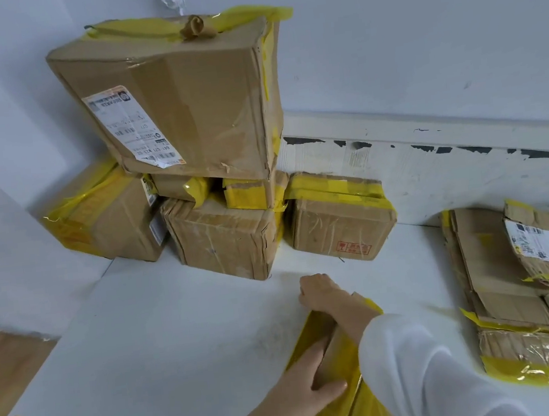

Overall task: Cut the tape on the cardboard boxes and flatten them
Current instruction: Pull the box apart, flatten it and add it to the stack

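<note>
While seen from the head: box [333,364], yellow-taped, low on table [178,336], long axis running away from the body. Left hand [305,384] laid on near end, fingers straight, pressing flat, gripping nothing. Right hand [319,293] at far end, curled over the edge; whether holding a cutter, cannot tell. Probably right hand nearer the far tape seam. Sealed stack [189,115] well beyond; flattened pile [528,282] off right.

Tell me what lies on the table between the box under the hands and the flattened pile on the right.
Nothing visible does. The yellow-taped box lies under the left hand and right hand; between it and the flattened pile only bare white table shows, though the white sleeve hides part of that stretch.
</note>
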`<state>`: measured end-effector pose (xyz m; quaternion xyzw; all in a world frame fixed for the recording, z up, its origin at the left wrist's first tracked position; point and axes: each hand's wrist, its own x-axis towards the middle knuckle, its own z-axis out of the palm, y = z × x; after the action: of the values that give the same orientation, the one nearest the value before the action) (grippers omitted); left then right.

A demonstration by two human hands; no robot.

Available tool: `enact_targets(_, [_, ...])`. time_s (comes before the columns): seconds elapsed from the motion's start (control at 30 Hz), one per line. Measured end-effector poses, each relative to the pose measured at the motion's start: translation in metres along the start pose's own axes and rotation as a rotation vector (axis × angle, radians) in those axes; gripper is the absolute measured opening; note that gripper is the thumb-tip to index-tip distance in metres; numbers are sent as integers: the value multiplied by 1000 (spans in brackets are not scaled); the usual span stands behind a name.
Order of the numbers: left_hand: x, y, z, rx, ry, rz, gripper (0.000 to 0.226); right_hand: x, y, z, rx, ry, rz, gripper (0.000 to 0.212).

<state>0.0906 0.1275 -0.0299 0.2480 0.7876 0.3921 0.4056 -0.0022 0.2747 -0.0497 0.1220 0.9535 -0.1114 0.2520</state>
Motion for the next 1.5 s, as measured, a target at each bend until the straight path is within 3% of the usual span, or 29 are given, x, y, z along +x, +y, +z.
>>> enact_targets(0.13, [5,-3,11,-144,-7,-70,58,-11,2,-17,247,154,-157,34])
enact_targets(0.23, [1,-2,19,-216,176,-87,57,-36,17,-37,586,340,-230,26])
enact_targets(0.3, [-1,0,29,-314,340,-119,57,-54,42,-40,679,454,-185,26])
enact_targets(0.4, [4,8,51,-458,596,-157,63,-80,92,-16,610,494,27,33])
enact_targets(0.53, [18,20,70,-579,823,-181,73,-113,150,47,385,299,358,31])
enact_targets(0.6, [26,22,73,-693,838,-192,74,-125,160,74,304,233,440,27])
enact_targets(0.77, [35,19,69,-1028,676,-253,70,-138,157,95,317,314,480,34])
enact_targets(0.87, [33,14,56,-883,655,-227,89,-138,152,96,343,246,464,25])
enact_targets(1.0, [27,9,33,-204,731,48,122,-138,149,90,369,192,535,21])
enact_targets(1.07, [30,6,18,239,655,143,119,-138,146,89,361,182,553,23])
enact_targets(1.13, [38,2,4,500,569,128,103,-139,146,93,351,198,557,27])
enact_targets(1.2, [45,1,-5,504,583,109,78,-143,146,96,364,227,529,25])
enact_targets(1.3, [49,2,-12,371,746,163,44,-149,147,87,595,368,482,21])
enact_targets(1.4, [55,1,-19,253,849,138,43,-152,143,56,667,520,357,16])
enact_targets(1.5, [60,1,-23,90,823,90,42,-144,121,17,525,531,193,30])
